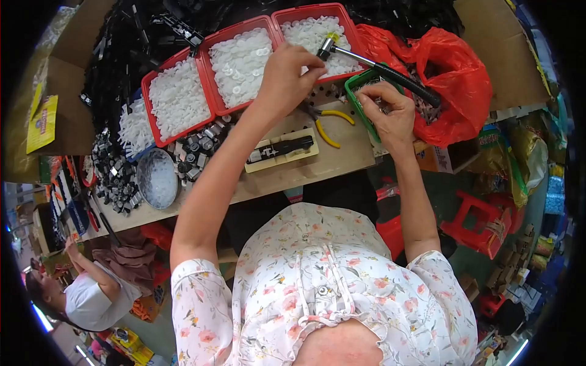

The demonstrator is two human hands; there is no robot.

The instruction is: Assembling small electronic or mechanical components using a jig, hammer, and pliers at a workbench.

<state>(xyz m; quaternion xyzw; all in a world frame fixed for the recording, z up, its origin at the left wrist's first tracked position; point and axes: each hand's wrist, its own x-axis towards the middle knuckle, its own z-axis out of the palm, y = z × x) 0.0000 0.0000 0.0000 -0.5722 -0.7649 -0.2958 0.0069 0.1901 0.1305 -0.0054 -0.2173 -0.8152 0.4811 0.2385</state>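
My left hand hangs over the front of the red trays, its thumb and fingers bent into a pinch; whatever they hold is too small to name. Close to those fingertips is the head of a hammer, which lies slanting across the red and green trays. My right hand is at the green tray, fingers curled together over small metal parts, with the fingertips' contents hidden. Between my forearms a cream holder carries a long black part. Yellow-handled pliers lie behind it.
Three red trays hold small white plastic pieces. A metal bowl stands left beside heaped metal parts. Black parts pile up behind. A red plastic bag and cardboard box are at right. Another person works at far left.
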